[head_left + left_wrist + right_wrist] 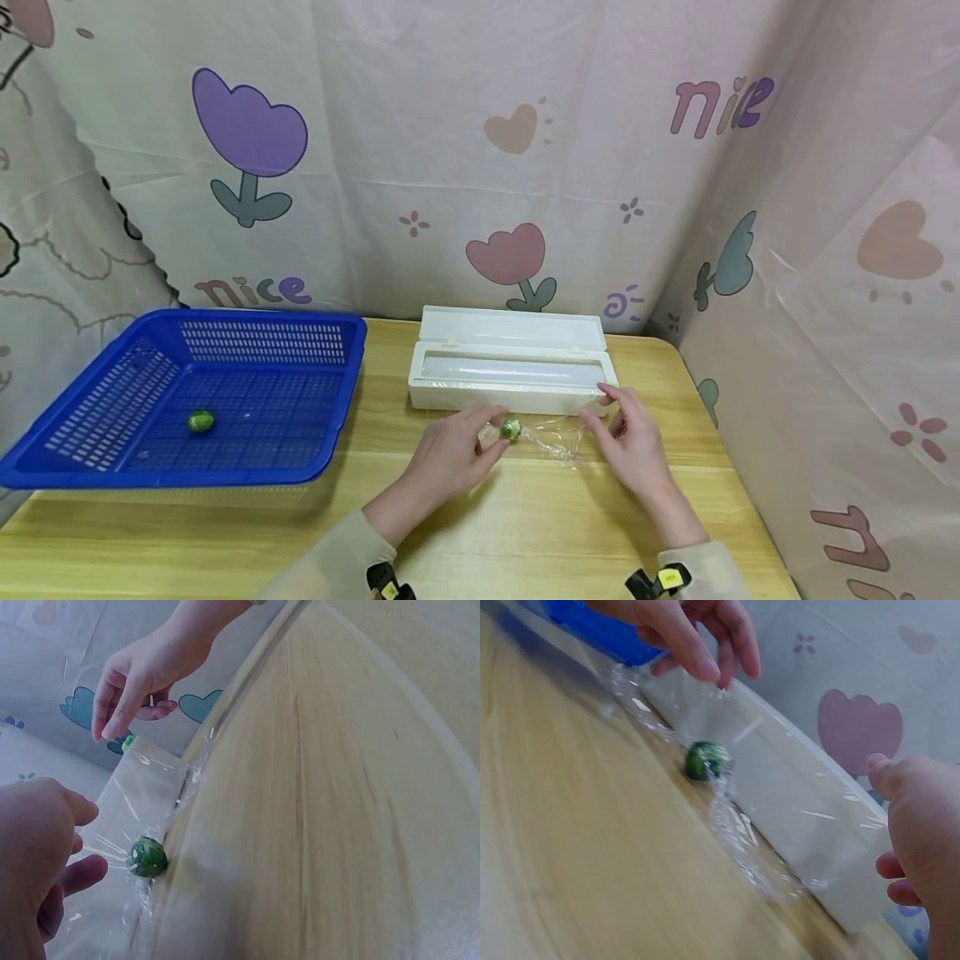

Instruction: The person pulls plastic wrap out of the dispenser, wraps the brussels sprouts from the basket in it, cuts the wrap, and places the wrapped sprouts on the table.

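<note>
A small green Brussels sprout (511, 429) lies on clear cling film (558, 442) in front of a white film dispenser box (487, 397), with film over part of it. My left hand (457, 450) is close by on the left, thumb and forefinger spread around the sprout; a gap shows between them and it in the left wrist view. At the box's front right corner is my right hand (633, 442), thumb and forefinger apart, beside a small green piece (128, 742) on the box. Whether any fingertip touches the film is unclear.
A blue plastic basket (172, 478) stands on the left of the wooden table (540, 533), with another green sprout (200, 422) inside. The dispenser's lid (513, 327) is raised, showing the film roll (510, 371). Printed curtains (420, 117) hang behind and at the right.
</note>
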Available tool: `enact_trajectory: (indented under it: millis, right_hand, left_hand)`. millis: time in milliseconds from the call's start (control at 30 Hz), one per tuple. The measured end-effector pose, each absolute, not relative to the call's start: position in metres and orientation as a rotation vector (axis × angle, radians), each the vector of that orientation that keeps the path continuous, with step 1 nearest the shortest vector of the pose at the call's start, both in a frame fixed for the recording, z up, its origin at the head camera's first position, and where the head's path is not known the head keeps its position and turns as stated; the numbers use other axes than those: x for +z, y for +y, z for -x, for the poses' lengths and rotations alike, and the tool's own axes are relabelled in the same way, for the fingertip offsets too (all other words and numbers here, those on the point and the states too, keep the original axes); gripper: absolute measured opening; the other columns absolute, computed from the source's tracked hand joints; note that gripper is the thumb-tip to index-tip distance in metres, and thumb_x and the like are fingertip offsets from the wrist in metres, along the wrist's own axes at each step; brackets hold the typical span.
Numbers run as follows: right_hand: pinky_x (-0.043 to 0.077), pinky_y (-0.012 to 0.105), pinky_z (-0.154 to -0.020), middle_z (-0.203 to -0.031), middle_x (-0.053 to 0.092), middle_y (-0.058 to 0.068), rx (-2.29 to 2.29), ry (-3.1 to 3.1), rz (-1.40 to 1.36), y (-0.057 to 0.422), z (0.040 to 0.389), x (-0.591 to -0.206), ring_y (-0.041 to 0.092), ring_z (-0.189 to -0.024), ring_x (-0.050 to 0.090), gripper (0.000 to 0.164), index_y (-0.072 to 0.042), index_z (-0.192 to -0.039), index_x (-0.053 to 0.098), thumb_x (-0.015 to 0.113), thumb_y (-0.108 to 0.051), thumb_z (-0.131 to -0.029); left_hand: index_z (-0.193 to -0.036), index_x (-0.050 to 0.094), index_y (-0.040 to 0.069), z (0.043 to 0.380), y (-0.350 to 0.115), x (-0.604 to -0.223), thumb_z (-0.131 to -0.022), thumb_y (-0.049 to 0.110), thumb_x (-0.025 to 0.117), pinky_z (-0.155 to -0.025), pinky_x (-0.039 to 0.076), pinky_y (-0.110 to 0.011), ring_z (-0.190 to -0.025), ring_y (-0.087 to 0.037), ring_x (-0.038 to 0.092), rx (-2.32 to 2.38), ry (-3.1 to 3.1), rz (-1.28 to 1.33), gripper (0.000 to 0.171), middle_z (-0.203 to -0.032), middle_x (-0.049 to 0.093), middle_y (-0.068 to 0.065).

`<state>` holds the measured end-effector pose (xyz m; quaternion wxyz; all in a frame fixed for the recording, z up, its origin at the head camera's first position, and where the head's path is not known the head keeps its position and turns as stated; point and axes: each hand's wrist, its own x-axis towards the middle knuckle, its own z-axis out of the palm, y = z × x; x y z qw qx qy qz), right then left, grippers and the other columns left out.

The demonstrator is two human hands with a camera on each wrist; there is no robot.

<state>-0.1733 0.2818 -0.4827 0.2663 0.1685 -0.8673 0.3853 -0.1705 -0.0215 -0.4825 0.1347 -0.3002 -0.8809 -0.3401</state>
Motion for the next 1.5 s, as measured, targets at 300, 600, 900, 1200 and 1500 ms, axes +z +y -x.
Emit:
enact_trajectory:
  millis: [300, 600, 900, 1200, 1500]
  right_hand:
    - [0.045, 0.021, -0.056, -0.108, 0.059, 0.010, 0.966, -2.412, -0.300, 0.304, 0.180, -0.480, 0.013, -0.065, 0.053, 0.059, 0.003, -0.141, 0.059, 0.086, -0.011, -0.091]
    - [0.042, 0.028, -0.058, -0.102, 0.054, 0.006, 0.910, -2.543, -0.216, 0.319, 0.196, -0.487, 0.016, -0.070, 0.049, 0.069, 0.001, -0.150, 0.052, 0.082, -0.029, -0.096]
    - [0.043, 0.032, -0.063, -0.100, 0.054, 0.007, 0.961, -2.672, -0.210, 0.323, 0.213, -0.491, 0.020, -0.074, 0.050, 0.085, -0.004, -0.163, 0.037, 0.077, -0.043, -0.098]
    - [0.041, 0.032, -0.064, -0.097, 0.054, 0.007, 0.945, -2.681, -0.270, 0.324, 0.217, -0.492, 0.021, -0.078, 0.047, 0.071, -0.005, -0.157, 0.049, 0.076, -0.038, -0.100]
    - [0.042, 0.032, -0.063, -0.096, 0.053, 0.006, 0.959, -2.673, -0.272, 0.324, 0.219, -0.495, 0.020, -0.077, 0.047, 0.073, -0.006, -0.159, 0.045, 0.075, -0.038, -0.101]
  left_hand:
    - [-0.137, 0.065, 0.012, 0.162, -0.019, -0.470, -0.096, 0.029, 0.080, -0.048, 0.042, -0.018, -0.062, 0.009, 0.054, -0.991, -2.542, 0.926, 0.047, -0.102, 0.073, 0.007]
    - [-0.142, 0.064, 0.014, 0.154, -0.012, -0.454, -0.098, 0.036, 0.077, -0.049, 0.039, -0.017, -0.062, 0.005, 0.054, -0.876, -2.575, 0.981, 0.050, -0.100, 0.072, 0.009]
    - [-0.159, 0.048, 0.017, 0.157, 0.002, -0.440, -0.102, 0.048, 0.068, -0.048, 0.037, -0.018, -0.053, 0.003, 0.041, -0.707, -2.635, 1.091, 0.068, -0.096, 0.069, 0.015]
    - [-0.166, 0.035, 0.018, 0.167, 0.016, -0.434, -0.104, 0.057, 0.060, -0.050, 0.042, -0.019, -0.065, -0.008, 0.062, -0.597, -2.591, 1.176, 0.078, -0.131, 0.072, -0.002]
    - [-0.162, 0.044, 0.014, 0.174, 0.038, -0.428, -0.106, 0.061, 0.053, -0.050, 0.039, -0.016, -0.059, 0.001, 0.055, -0.626, -2.599, 1.171, 0.074, -0.103, 0.078, 0.008]
